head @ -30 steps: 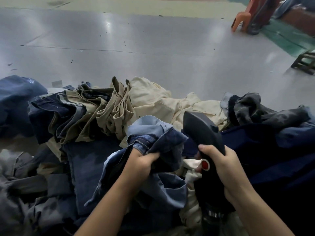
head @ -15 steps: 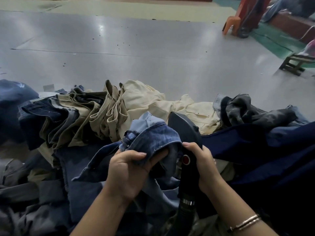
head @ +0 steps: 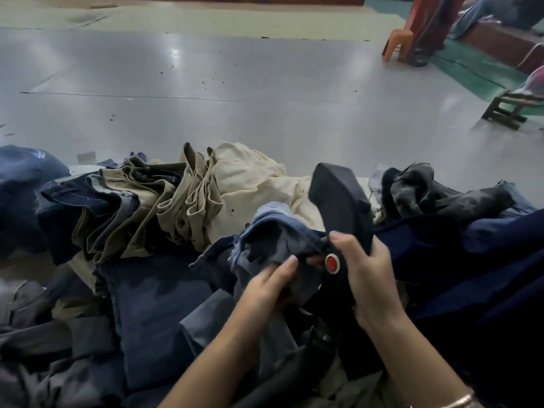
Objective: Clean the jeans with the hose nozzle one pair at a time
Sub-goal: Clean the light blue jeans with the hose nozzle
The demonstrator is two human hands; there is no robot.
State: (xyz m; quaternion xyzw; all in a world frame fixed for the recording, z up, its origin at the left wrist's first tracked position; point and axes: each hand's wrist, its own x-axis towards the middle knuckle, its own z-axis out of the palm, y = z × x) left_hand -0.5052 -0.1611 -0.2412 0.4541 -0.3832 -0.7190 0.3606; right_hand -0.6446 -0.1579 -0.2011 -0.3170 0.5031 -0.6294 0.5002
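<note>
At lower centre of the frame, the left hand (head: 272, 285) pinches the blue jeans (head: 273, 231) directly left of the upright hose nozzle (head: 343, 207) gripped by the right hand (head: 368, 269).

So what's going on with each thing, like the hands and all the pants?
Left hand: holding the light blue jeans.
Right hand: wrapped round the nozzle.
Nozzle: held upright, head above the jeans.
Light blue jeans: bunched, lifted.
Tan pants: crumpled in the pile.
</note>
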